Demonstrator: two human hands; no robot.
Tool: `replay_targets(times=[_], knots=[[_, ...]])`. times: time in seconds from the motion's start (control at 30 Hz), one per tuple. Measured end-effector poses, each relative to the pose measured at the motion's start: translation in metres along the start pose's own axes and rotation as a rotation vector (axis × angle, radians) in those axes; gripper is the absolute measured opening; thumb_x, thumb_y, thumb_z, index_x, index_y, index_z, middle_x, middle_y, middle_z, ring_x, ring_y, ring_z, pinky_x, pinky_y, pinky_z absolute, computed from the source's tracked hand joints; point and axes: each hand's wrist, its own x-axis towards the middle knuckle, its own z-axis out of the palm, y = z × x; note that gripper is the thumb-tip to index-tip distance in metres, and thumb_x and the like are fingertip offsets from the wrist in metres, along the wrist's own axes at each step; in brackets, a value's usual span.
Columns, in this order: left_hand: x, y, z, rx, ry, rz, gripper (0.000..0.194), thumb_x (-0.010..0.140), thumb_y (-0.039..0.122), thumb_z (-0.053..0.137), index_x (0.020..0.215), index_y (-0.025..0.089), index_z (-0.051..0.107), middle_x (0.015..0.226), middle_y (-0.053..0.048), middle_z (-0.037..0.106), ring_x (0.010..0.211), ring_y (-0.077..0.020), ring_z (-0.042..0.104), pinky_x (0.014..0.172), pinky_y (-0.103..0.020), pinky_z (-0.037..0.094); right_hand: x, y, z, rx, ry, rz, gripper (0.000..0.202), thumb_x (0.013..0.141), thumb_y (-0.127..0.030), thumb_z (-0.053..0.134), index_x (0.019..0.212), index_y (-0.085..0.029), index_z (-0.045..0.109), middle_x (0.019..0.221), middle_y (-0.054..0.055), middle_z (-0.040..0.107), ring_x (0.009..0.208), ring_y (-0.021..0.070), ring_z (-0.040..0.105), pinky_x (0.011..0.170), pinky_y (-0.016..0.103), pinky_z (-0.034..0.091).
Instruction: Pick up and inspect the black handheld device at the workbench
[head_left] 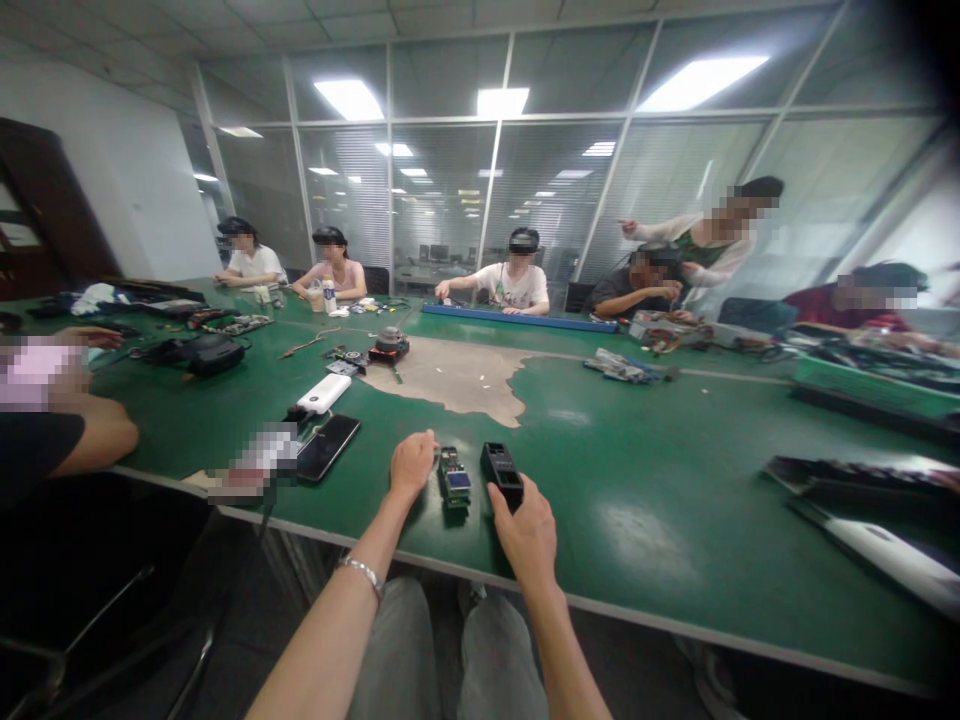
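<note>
Between my two hands a small green circuit board assembly [454, 480] with a blue part on top lies on the green table. My left hand [412, 462] rests just left of it, its fingers curled together; whether anything small is in them is hidden. To the right of the board, my right hand [527, 525] has thumb and fingers around the near end of a black plastic housing [500, 472] with openings in its upper face.
A black phone [328, 447] and a white power bank [324, 394] lie to the left. Beyond is a torn brown sheet [457, 375] with a round device [389, 344] at its edge. Cables and a green basket [870, 388] stand right. Several people sit around the table.
</note>
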Motion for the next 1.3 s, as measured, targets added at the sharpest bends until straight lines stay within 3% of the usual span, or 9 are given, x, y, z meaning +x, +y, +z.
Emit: replay_targets(times=[0.33,0.6,1.3], knots=[[-0.0021,0.0013,-0.0013,0.001,-0.004,0.052,0.055,0.096,0.046,0.027,0.078,0.021,0.072,0.087,-0.005,0.074,0.084,-0.0177,0.065,0.076,-0.027,0.043,-0.0019,-0.0021,-0.0013,-0.073,-0.022,-0.010,0.050,0.082,-0.048,0.053,0.115,-0.011,0.057,0.109,0.015,0.064,0.104,0.0284,0.056,0.091,0.036,0.041],[-0.0024,0.0014,-0.0009,0.033,0.002,0.070,0.056,0.095,0.050,0.026,0.073,0.020,0.068,0.083,-0.005,0.073,0.078,-0.0174,0.064,0.070,-0.026,0.041,-0.0024,-0.0031,-0.0002,-0.089,-0.016,0.011,0.072,0.080,-0.052,0.055,0.131,-0.003,0.046,0.124,0.021,0.057,0.114,0.0321,0.052,0.095,0.038,0.039],[-0.0042,0.0072,-0.0032,0.046,-0.030,0.108,0.052,0.095,0.050,0.028,0.082,0.021,0.070,0.087,-0.005,0.074,0.081,-0.0172,0.065,0.072,-0.025,0.042,-0.0017,-0.0036,-0.0054,-0.026,-0.036,0.013,0.052,0.083,-0.050,0.052,0.119,-0.013,0.056,0.108,0.014,0.066,0.099,0.0283,0.060,0.087,0.036,0.042]])
